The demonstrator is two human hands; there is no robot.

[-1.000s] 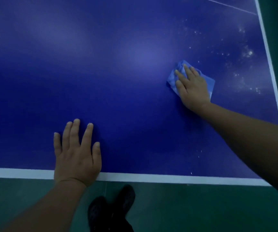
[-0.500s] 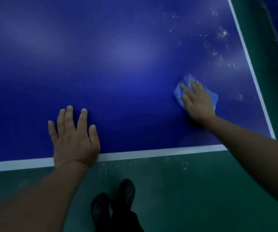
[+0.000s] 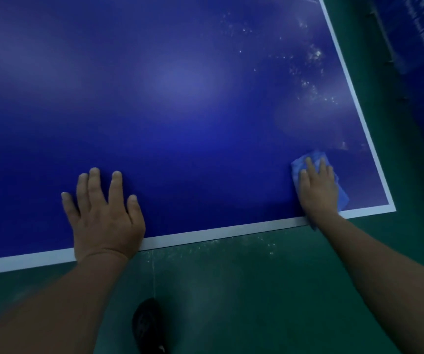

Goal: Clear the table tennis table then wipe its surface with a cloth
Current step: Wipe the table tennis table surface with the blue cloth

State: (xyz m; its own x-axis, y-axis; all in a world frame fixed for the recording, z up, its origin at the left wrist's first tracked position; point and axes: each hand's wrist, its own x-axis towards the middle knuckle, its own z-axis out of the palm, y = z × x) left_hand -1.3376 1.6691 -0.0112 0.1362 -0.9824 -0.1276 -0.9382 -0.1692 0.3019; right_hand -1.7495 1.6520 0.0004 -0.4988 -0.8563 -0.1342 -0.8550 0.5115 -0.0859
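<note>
Pressing flat under the right hand (image 3: 318, 190), fingers straight, the blue cloth (image 3: 298, 166) lies at the lower right corner of the blue bench (image 3: 180, 111). Left hand (image 3: 103, 215) rests spread and released near the white edge. White specks (image 3: 310, 72) dot the upper right.

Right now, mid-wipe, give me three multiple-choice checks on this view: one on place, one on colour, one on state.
1. Where is the cloth?
A. near the table's near right corner
B. mid-table
C. on the floor

2. What colour is the table's edge line?
A. yellow
B. white
C. red

3. How is the left hand?
A. gripping the cloth
B. lifted off the table
C. flat on the table, fingers spread

Answers: 1 A, it lies under the right hand by that corner; 2 B, a white stripe borders the blue; 3 C, its palm rests on the surface, holding nothing.
</note>
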